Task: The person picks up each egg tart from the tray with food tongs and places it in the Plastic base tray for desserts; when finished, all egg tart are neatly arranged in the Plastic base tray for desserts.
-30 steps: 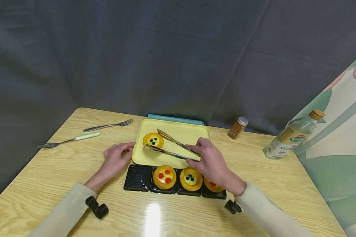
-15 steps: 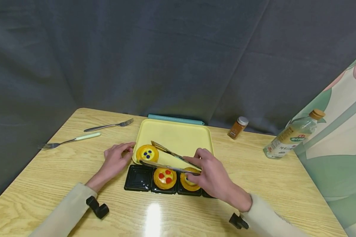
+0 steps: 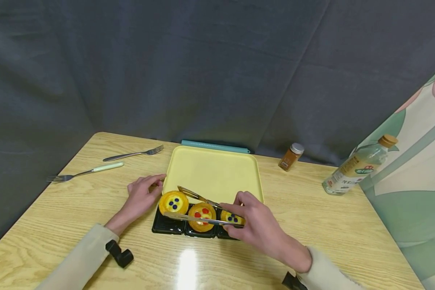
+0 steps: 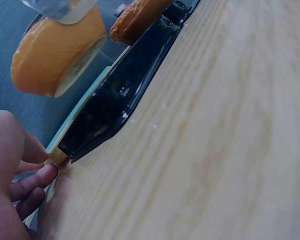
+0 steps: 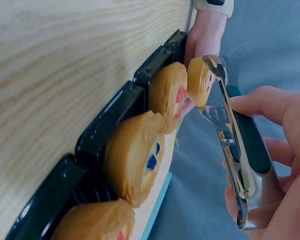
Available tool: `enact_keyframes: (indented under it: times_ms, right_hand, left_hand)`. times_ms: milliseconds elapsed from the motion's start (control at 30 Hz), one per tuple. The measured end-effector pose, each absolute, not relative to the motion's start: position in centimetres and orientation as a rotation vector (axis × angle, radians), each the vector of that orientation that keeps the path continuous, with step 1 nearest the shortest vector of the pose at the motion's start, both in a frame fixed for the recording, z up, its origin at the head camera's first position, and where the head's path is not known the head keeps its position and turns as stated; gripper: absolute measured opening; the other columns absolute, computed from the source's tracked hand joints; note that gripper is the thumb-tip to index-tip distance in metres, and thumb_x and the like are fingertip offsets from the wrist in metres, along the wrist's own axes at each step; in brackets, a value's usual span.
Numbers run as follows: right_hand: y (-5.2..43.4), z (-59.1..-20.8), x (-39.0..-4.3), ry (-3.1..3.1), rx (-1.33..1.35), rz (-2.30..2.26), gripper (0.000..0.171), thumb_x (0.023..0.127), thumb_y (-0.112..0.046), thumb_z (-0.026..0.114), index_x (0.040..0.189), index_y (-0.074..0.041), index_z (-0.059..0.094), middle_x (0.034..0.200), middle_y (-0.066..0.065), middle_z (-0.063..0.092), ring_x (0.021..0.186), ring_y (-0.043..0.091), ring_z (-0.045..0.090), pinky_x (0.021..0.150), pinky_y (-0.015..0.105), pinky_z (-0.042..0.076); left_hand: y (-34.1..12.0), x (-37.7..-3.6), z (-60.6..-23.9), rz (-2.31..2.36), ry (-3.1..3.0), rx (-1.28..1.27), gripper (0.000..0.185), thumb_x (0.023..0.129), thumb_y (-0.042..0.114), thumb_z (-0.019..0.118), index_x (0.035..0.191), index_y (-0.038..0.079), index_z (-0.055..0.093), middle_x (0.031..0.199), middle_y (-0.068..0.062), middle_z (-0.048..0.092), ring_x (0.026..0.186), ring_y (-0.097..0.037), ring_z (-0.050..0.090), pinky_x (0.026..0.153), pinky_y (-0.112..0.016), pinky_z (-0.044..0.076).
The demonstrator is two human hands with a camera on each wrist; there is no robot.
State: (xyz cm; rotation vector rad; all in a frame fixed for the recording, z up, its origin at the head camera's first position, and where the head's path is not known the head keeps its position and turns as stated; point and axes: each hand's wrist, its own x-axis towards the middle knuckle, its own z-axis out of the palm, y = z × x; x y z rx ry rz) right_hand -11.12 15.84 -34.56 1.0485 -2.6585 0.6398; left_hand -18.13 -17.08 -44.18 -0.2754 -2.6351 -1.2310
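Note:
My right hand (image 3: 253, 227) grips metal tongs (image 3: 199, 209), whose tips clamp a blueberry tart (image 3: 173, 202) just above the bare leftmost cup of a black tray (image 3: 164, 227). A strawberry tart (image 3: 201, 215) and another blueberry tart (image 3: 233, 218) sit in the following cups. In the right wrist view the tongs (image 5: 235, 150) pinch the tart (image 5: 199, 80) beside the row of tarts in the black tray (image 5: 105, 130). My left hand (image 3: 141, 195) rests on the table, its fingers (image 4: 32, 182) touching the front left corner of the yellow tray (image 3: 214, 171). The lifted tart (image 4: 55, 50) hangs over the black tray (image 4: 125, 95).
Two forks (image 3: 83, 172) (image 3: 134, 153) lie at the table's back left. A spice jar (image 3: 290, 156) and an oil bottle (image 3: 355, 169) stand at the right. A teal bar (image 3: 215, 146) lies behind the yellow tray. A dark curtain backs the table.
My right hand has carried the blueberry tart in the tongs off the yellow tray, toward me and to the left, over the black tray's leftmost cup. The left hand has stayed put.

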Motion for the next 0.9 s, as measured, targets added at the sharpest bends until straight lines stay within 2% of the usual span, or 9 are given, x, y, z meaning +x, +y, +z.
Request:
enact_keyframes:
  times_ms: [300,600,900]
  right_hand:
    - [15.5,-34.9,-10.8,-2.681,1.076,0.579,0.048,0.076,-0.018,0.088,0.122,-0.013,0.076,0.082,-0.008,0.039,0.076,0.007,0.038,0.051,0.018,0.034]
    - [15.1,-35.4,-10.8,-2.710,1.092,0.612,0.053,0.074,-0.016,0.088,0.125,-0.009,0.073,0.081,-0.010,0.036,0.076,0.007,0.036,0.055,0.018,0.032]
    - [15.1,-35.7,-10.7,-2.729,1.078,0.614,0.054,0.074,-0.018,0.089,0.125,-0.010,0.073,0.081,-0.008,0.039,0.076,0.008,0.037,0.056,0.018,0.031]
  left_hand:
    - [-17.1,-18.1,-44.2,-1.237,-2.621,-0.295,0.035,0.099,0.006,0.060,0.134,0.001,0.064,0.104,-0.007,0.070,0.106,-0.033,0.053,0.091,-0.056,0.020]
    - [-17.1,-18.1,-44.2,-1.245,-2.622,-0.292,0.036,0.099,0.006,0.059,0.134,0.001,0.063,0.106,-0.008,0.069,0.104,-0.032,0.052,0.092,-0.057,0.019]
    - [-17.1,-18.1,-44.3,-1.246,-2.617,-0.300,0.035,0.099,0.006,0.059,0.134,0.001,0.063,0.106,-0.008,0.069,0.103,-0.031,0.052,0.092,-0.057,0.019]
